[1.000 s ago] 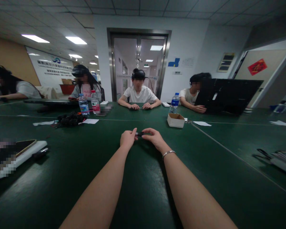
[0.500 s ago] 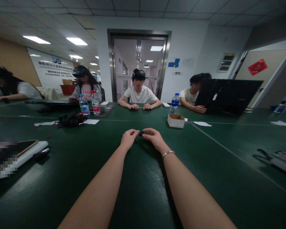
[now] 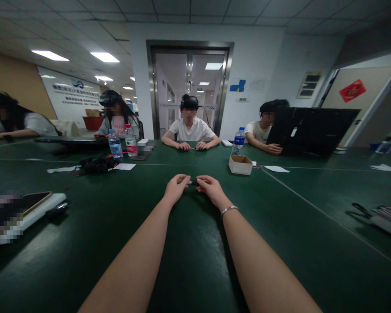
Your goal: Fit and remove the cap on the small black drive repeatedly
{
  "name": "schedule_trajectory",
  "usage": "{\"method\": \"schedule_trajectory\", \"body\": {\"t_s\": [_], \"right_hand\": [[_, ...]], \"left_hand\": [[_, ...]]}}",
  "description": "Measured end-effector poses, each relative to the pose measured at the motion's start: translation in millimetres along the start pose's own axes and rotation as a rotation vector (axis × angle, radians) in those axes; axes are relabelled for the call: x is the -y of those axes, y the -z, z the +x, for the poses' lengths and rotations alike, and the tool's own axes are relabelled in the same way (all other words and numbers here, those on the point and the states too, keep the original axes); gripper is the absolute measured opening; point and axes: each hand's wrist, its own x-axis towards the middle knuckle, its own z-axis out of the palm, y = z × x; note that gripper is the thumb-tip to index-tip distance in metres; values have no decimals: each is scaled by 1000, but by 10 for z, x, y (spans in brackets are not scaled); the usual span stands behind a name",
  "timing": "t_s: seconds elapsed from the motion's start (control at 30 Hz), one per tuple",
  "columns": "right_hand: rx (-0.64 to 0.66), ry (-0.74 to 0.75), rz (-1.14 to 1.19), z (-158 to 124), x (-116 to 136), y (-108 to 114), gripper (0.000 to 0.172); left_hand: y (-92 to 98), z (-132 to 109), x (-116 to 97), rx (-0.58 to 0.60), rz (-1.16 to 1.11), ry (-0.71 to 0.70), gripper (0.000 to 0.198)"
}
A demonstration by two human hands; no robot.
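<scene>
Near the middle of the green table (image 3: pixel 195 243), my left hand (image 3: pixel 177 188) and my right hand (image 3: pixel 211 189) face each other a short way apart. Between their fingertips is a small dark object (image 3: pixel 193 182), with a thin light-coloured part on its left side. The fingers of my right hand are closed on the dark part. My left hand pinches the light end. What exactly the object is cannot be made out at this size. A silver bracelet (image 3: pixel 230 211) is on my right wrist.
An open cardboard box (image 3: pixel 240 167) and a water bottle (image 3: pixel 238 141) stand right beyond my hands. Left lie black cables (image 3: pixel 99 164), papers and a phone on a white item (image 3: pixel 54 202). Several people sit across the table. A black monitor (image 3: pixel 316 130) is at the right.
Between the fingertips a thin light part now shows to the left of the dark object, where it looked all dark before. Both hands have shifted only slightly.
</scene>
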Motion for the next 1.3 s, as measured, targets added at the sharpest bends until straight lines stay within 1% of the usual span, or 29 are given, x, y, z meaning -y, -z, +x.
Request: {"method": "schedule_trajectory", "body": {"t_s": [0.07, 0.1, 0.17, 0.2, 0.23, 0.27, 0.33, 0.4, 0.43, 0.47, 0.5, 0.53, 0.57, 0.6, 0.67, 0.7, 0.77, 0.8, 0.83, 0.9, 0.93, 0.97, 1.0, 1.03, 1.1, 1.13, 1.17, 1.23, 1.3], "right_hand": [[8, 5, -5, -4, 2, 3, 28], [10, 5, -8, -5, 1, 4, 28], [5, -2, -7, -2, -2, 8, 27], [2, -6, -4, -1, -3, 9, 27], [2, -7, 0, 1, -5, 9, 28], [5, -4, 1, 2, -6, 10, 28], [17, 3, -8, 2, -7, 11, 29], [21, 7, -24, 0, -7, 14, 29], [22, 6, -29, -1, -6, 16, 29], [21, 5, -30, -1, -6, 18, 29], [21, 3, -28, -1, -6, 20, 29], [23, 2, -25, -1, -6, 22, 29], [27, 2, -22, -1, -6, 23, 29], [31, 2, -22, -1, -6, 24, 28], [41, 3, -27, -2, -7, 22, 28], [47, 6, -29, -3, -7, 21, 27], [55, 9, -24, -7, -5, 18, 27], [57, 9, -18, -10, -3, 16, 26], [57, 7, -10, -13, 0, 14, 26], [52, 0, 2, -21, 11, 9, 24], [50, -3, 4, -26, 19, 5, 23], [50, -5, 4, -31, 26, 2, 23], [52, -5, 2, -36, 33, -2, 22], [54, -7, -2, -41, 39, -5, 22], [58, -7, -7, -45, 45, -8, 21], [57, -6, -6, -45, 44, -7, 21], [54, -5, -3, -43, 41, -6, 21], [46, -2, 3, -36, 32, -1, 21], [45, -2, 6, -31, 23, 3, 21]], "left_hand": [[-2, 6, 11, -1, 85, 57, 38], [-1, 11, 19, 10, 108, 44, 37], [7, 20, 33, 27, 97, -42, 25], [14, 25, 36, 21, 71, -78, 24], [22, 30, 37, 2, 46, -87, 31], [31, 34, 37, -18, 32, -63, 38], [45, 42, 38, -27, 59, 40, 39], [47, 44, 50, 30, 139, 101, 44], [44, 44, 61, 65, 181, 88, 47], [38, 44, 73, 86, 207, 54, 46], [33, 44, 84, 90, 209, 5, 40], [28, 45, 95, 81, 186, -42, 32], [26, 47, 102, 62, 149, -74, 30], [28, 50, 107, 39, 111, -87, 34], [38, 58, 108, 12, 108, -45, 38], [45, 62, 108, 22, 151, -7, 37], [54, 65, 110, 61, 271, 23, 46], [56, 64, 114, 73, 315, 0, 47], [55, 63, 121, 73, 332, -42, 42], [52, 62, 136, 29, 291, -122, 28], [50, 63, 142, 5, 256, -130, 31], [48, 64, 144, -8, 231, -116, 36], [47, 66, 142, -4, 227, -82, 35], [46, 66, 138, 14, 249, -44, 34], [42, 65, 126, 60, 337, -10, 44], [39, 63, 122, 77, 374, -20, 47], [35, 61, 122, 81, 386, -41, 44], [30, 58, 130, 60, 332, -94, 31], [31, 56, 138, 31, 262, -100, 34]]}}
